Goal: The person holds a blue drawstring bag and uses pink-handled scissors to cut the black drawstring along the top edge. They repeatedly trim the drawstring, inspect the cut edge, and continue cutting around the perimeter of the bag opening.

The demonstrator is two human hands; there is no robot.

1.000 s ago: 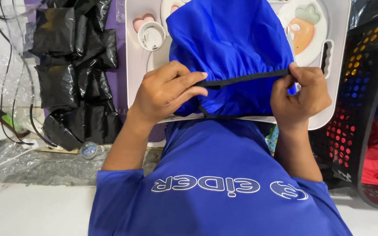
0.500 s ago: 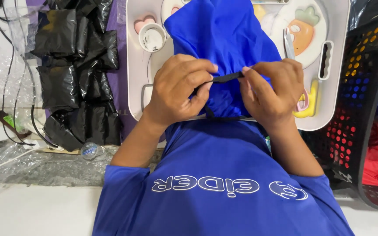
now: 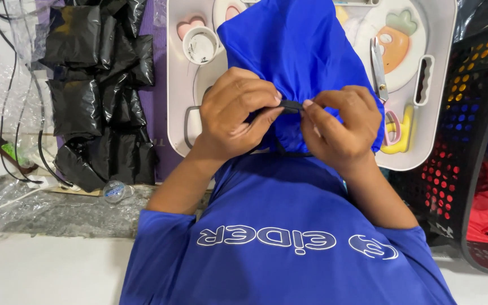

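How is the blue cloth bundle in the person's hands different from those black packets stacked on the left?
The blue fabric bundle is bright blue with a matte look and gathered at its mouth; the black plastic packets are glossy and folded flat. The bundle is one large piece, gripped by the left hand and right hand around a black cord; the packets are many, smaller, and untouched. Both are soft and wrinkled.

Both hands on blue bag's black drawstring

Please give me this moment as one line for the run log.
left hand: pinching thin black drawstring | right hand: pinching same drawstring | bright blue nylon jacket: bunched above hands | white plastic tray: behind
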